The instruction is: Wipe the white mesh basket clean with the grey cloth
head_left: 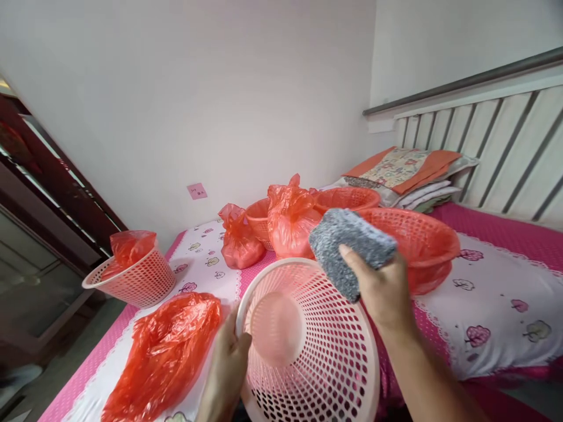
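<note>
A pale pink plastic basket (pixel 310 266) with a mesh side is tilted in front of me, its opening facing me. My left hand (pixel 229 357) is closed on the left part of its rim. Above the basket's upper right rim, my right hand (pixel 382 281) grips a grey fuzzy cloth (pixel 341 246), thumb on top. A crumpled red plastic bag (pixel 171 351) lies flat on the bed to the left of my left hand.
Tied red bags (pixel 241 243) stand by the wall beside red baskets (pixel 409 234). At the far left sits another pink basket (pixel 145 281) with a red bag inside. Folded bedding (pixel 404 170) is piled near the white headboard (pixel 497 140). A patterned sheet (pixel 505 299) covers the bed.
</note>
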`<state>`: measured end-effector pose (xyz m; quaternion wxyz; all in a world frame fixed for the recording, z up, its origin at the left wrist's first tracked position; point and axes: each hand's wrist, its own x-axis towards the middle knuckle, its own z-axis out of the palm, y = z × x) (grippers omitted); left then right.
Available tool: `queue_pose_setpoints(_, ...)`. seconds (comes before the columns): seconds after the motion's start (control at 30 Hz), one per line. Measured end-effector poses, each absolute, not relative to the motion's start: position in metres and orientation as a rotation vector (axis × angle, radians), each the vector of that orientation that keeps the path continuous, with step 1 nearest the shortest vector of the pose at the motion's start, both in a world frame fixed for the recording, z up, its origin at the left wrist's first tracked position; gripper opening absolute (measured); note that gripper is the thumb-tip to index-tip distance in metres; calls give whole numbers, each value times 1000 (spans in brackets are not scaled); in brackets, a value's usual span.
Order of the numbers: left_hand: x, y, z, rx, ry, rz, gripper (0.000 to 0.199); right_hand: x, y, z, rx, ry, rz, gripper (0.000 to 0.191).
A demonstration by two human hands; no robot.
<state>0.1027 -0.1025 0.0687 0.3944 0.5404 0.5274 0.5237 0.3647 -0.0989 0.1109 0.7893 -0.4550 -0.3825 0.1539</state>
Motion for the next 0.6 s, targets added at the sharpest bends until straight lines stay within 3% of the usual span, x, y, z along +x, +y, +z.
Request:
queue_pose_setpoints(0.07,108,-105,68,1478,1357,1262,60,345,-100,106,-953,-1078,238,25)
queue_pose_setpoints(0.23,125,-112,71,1635,1373,1201,56,299,-103,89,-951,-1777,163,67)
queue_pose_setpoints(0.4,131,-111,75,1615,1342,1247,15,284,-120,93,-1008,-2035,240,79)
queue_pose_setpoints(0.6,131,-111,70,1576,1314,1294,14,286,-125,97,-1050,-2172,190,78)
